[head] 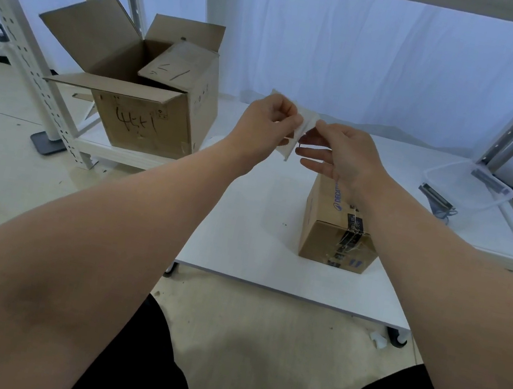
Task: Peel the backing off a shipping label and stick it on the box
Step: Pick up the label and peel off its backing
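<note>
A white shipping label (301, 126) hangs in the air above the white table (242, 232), held between both hands. My left hand (265, 124) grips its left part with fingers curled. My right hand (339, 155) pinches its right edge between thumb and forefinger, the other fingers spread below. A small taped brown cardboard box (333, 234) with blue print stands on the table just under my right wrist. Most of the label is hidden by my fingers; whether the backing has come apart I cannot tell.
A large open cardboard box (142, 97) with handwriting sits on a low shelf at the left. A clear plastic tub (468, 190) lies at the right. White slotted rack posts (29, 64) frame both sides; a white curtain hangs behind.
</note>
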`<state>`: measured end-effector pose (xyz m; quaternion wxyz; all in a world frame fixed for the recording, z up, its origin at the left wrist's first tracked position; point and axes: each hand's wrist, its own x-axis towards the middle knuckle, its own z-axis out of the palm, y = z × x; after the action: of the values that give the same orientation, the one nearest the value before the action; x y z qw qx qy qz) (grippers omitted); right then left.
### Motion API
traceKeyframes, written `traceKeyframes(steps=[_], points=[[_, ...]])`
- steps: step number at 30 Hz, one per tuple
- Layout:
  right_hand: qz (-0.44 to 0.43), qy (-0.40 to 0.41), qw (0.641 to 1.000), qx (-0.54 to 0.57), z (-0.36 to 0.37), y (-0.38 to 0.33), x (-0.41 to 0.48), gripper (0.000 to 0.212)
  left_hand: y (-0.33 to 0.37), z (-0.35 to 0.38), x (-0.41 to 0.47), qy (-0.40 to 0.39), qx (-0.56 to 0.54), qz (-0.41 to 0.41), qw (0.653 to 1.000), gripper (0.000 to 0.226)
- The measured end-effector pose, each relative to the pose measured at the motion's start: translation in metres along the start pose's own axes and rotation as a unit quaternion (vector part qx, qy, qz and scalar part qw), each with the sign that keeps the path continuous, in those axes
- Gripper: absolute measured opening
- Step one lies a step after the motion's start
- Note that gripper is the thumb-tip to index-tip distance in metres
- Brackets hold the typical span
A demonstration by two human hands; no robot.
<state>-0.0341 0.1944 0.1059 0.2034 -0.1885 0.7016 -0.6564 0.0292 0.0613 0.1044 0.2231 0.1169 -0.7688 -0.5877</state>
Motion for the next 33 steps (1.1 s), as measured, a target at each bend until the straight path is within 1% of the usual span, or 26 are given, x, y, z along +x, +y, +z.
traceKeyframes(steps=[6, 9, 15, 22, 26, 33], points=[[-0.027, -0.011, 0.999, -0.038, -0.0009, 0.0014, -0.0027, 0.032, 0.0029, -0.0035, -0.0009, 0.009, -0.008, 0.024, 1.000, 0.011], [-0.029, -0.012, 0.999, -0.042, -0.0019, 0.0017, -0.0028, 0.037, 0.0038, -0.0046, -0.0012, 0.014, 0.007, 0.031, 0.999, 0.010], [-0.039, -0.021, 0.998, -0.049, -0.0033, 0.0026, -0.0025, 0.027, 0.0062, -0.0037, -0.0037, 0.021, 0.015, 0.032, 0.999, 0.009], [-0.048, -0.020, 0.997, -0.060, -0.0031, 0.0027, -0.0034, 0.023, 0.0063, -0.0049, -0.0043, 0.013, 0.025, 0.028, 0.999, 0.009], [-0.037, -0.013, 0.998, -0.042, -0.0022, 0.0017, -0.0030, 0.011, 0.0055, -0.0052, -0.0041, 0.013, 0.033, 0.024, 0.999, 0.009], [-0.029, -0.001, 0.999, -0.027, -0.0002, -0.0016, -0.0058, 0.016, 0.0055, -0.0047, -0.0033, 0.021, 0.002, -0.001, 1.000, 0.014]])
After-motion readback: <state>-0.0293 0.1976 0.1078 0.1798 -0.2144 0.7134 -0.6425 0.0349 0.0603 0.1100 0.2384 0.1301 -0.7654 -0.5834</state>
